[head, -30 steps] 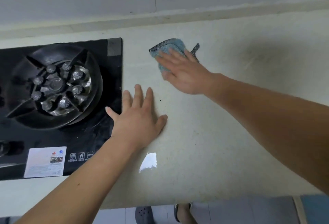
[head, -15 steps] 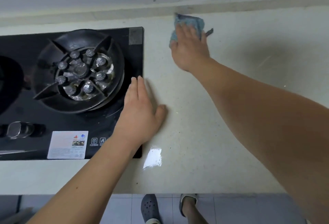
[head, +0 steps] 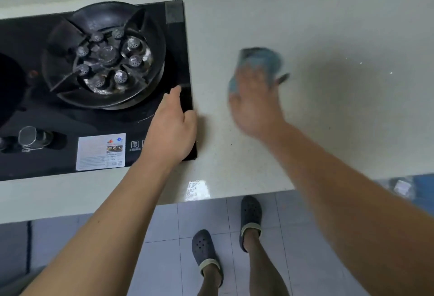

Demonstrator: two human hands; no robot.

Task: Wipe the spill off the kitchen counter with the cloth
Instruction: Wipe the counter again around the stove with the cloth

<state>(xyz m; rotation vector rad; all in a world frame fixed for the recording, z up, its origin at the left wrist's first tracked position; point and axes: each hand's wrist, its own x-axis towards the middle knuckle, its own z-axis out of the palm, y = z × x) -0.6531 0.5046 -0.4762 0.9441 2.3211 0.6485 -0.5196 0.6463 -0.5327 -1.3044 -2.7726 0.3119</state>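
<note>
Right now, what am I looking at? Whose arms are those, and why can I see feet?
The camera sits on a person's head and looks down, so you see that person's own arms and, on the tiled floor, their feet in dark clogs. They stand at a pale kitchen counter. The right hand presses a blue cloth flat on the counter; it looks blurry in the picture. The left hand rests at the right edge of a black gas stove, fingers straight, holding nothing. The round part is the burner. A shiny patch shows near the counter's front edge; spill or reflected light, I cannot tell.
</note>
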